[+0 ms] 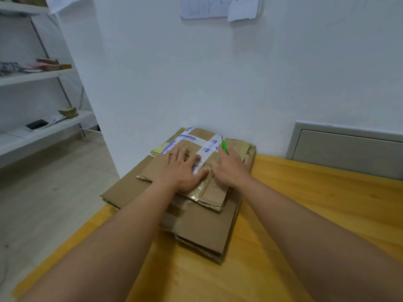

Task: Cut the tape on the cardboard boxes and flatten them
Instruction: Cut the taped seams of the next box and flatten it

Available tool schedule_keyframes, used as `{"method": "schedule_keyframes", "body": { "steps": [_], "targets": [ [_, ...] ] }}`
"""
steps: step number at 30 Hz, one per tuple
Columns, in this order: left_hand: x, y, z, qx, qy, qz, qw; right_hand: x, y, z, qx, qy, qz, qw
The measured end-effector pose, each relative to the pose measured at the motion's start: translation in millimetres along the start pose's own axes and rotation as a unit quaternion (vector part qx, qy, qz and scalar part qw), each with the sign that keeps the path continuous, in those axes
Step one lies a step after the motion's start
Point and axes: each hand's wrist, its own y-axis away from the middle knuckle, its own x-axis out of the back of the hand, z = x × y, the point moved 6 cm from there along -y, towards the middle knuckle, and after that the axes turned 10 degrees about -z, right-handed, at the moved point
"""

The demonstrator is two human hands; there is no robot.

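Observation:
A pile of flattened brown cardboard boxes point(196, 223) lies at the far left corner of the wooden table point(305, 214), against the wall. The top flattened box point(202, 136) carries white tape with blue print. My left hand point(183, 168) presses flat on this top box, fingers spread. My right hand point(231, 168) rests beside it on the same box and holds a green-handled cutter point(224, 146), its blade pointing away from me toward the wall.
A white wall stands right behind the pile. A grey metal panel point(349, 147) leans at the back right of the table. White shelves point(39, 125) with small items stand at the left, across a grey floor.

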Motion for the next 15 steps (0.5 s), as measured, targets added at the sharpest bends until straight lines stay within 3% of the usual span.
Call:
{"method": "schedule_keyframes", "body": {
  "steps": [2,6,15],
  "targets": [
    [-13.4,-5.7,-6.4,0.017,-0.008,-0.03,0.999,-19.0,-12.8,6.5,-0.024,0.023,-0.02,0.999],
    [-27.0,-12.0,-12.5,0.028,-0.017,-0.074,0.997,-36.6,-19.1,15.3,-0.026,0.038,0.019,0.999],
    [-32.9,-15.5,-12.6,0.039,-0.006,-0.098,0.994,-42.5,-23.0,18.8,-0.029,0.057,0.029,0.998]
  ]
}}
